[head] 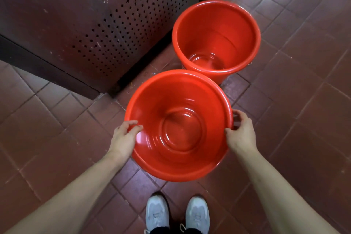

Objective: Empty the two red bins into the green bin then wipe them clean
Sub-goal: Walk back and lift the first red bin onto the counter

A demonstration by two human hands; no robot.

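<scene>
Here, at the centre of the frame, the near red bin (178, 125) is held by its rim between both hands, mouth up toward the camera. The left hand (123, 138) grips the rim's left side, thumb hooked just over the lip and fingers curled behind it; the right hand (240, 133) grips the right side the same way, thumb on the inner edge and fingers wrapped round the outside. Inside, the bin shows only its glossy red wall and the stepped rings of its base; nothing lies in it. The far red bin (216, 38) stands upright on the tiled floor (303, 91) in the upper right of centre, and its near rim sits just behind the held bin's far rim, the two almost touching in the picture. Its inside also looks bare, with a pale shine at the bottom that may be a wet film or a reflection; which one cannot be told. No writing or label can be read on either bin. To the upper left, a dark cabinet (85, 15) with a perforated panel comes to a corner just beside the bins, closing off that side. Open tiles spread to the right and lower left of the frame. At the bottom edge, two white shoes (176, 213) stand directly below the held bin.
</scene>
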